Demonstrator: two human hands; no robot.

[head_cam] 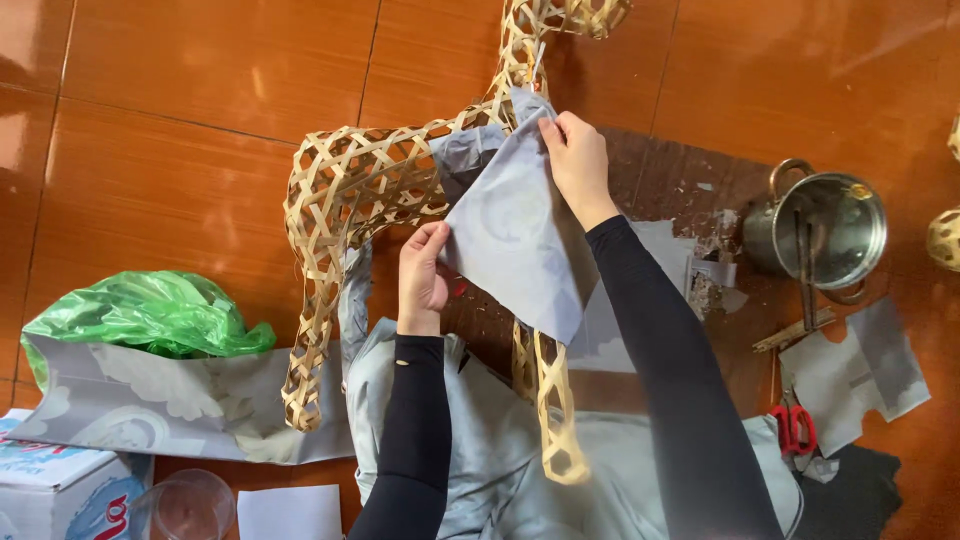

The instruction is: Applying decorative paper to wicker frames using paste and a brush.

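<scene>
A woven bamboo lattice frame [350, 200] shaped like a four-legged animal lies on the floor before me, its neck reaching up to the top edge. A grey sheet of paper [515, 240] is spread over its body. My left hand [422, 275] pinches the sheet's lower left corner. My right hand [575, 160] presses the sheet's top corner against the base of the neck. Both arms wear black sleeves.
A steel pot [830, 225] with a brush in it stands at the right on a stained board [660, 180]. Red-handled scissors [793, 428] and paper scraps [850, 375] lie below it. At left are a green plastic bag [150, 312], a long grey paper strip [170, 400], a carton [55, 490] and a clear cup [185, 505].
</scene>
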